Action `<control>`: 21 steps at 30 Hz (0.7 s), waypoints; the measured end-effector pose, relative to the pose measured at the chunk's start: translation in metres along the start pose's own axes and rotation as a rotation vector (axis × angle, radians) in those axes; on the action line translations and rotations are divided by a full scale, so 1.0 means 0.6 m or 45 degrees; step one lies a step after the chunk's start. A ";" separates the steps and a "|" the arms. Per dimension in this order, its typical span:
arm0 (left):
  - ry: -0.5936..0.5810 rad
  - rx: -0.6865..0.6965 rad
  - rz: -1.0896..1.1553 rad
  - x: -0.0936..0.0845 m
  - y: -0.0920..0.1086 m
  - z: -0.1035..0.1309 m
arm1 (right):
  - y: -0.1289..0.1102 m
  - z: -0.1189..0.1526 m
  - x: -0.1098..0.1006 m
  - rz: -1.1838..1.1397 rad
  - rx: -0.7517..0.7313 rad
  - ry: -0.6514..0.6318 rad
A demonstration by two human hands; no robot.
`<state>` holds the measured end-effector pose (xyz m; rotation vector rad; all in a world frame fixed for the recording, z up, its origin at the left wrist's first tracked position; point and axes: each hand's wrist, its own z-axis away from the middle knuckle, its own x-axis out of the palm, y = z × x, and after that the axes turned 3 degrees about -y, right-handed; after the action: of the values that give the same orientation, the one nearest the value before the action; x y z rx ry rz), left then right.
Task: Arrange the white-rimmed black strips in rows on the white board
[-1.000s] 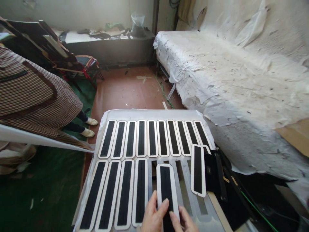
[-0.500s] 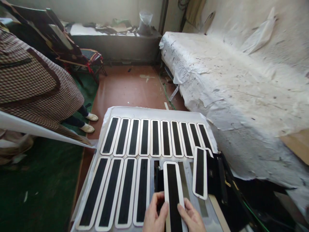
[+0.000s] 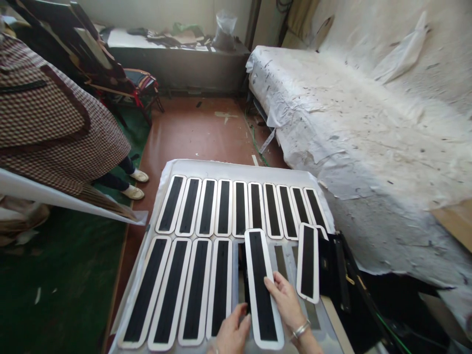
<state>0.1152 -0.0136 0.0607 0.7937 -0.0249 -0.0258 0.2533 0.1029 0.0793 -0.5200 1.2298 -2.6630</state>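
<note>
Right hand (image 3: pixel 285 302) lying flat, fingers spread, on black-and-white strip (image 3: pixel 262 287) | left hand (image 3: pixel 232 334) pinching its near left edge | strip sitting fifth in near row of white board (image 3: pixel 236 168) | far row filled, near row part-filled, gaps remaining right.

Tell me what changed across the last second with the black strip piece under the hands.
The long white-rimmed black strip slid away from the person, up the white board, its far end nearing the back row. The right hand moved onto its right edge; the left hand dropped to its near-left side. The laid rows and the tilted strip at right stayed put.
</note>
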 end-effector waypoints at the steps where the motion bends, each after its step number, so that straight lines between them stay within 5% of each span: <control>1: 0.011 0.000 -0.034 -0.003 0.000 0.000 | 0.012 -0.002 0.006 0.025 -0.011 0.011; 9: 0.291 0.121 -0.247 -0.072 -0.002 0.026 | 0.102 -0.019 0.037 -0.062 0.061 -0.026; 17: 0.391 0.613 -0.887 -0.100 0.032 -0.023 | 0.114 -0.030 0.034 0.026 0.059 -0.018; 21: 0.290 0.723 -1.238 -0.119 0.048 -0.046 | 0.114 -0.033 0.037 0.149 0.079 0.045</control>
<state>0.0451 0.0286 0.0611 1.3075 0.5955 -0.8800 0.2256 0.0661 0.0207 -0.3811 1.1455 -2.6130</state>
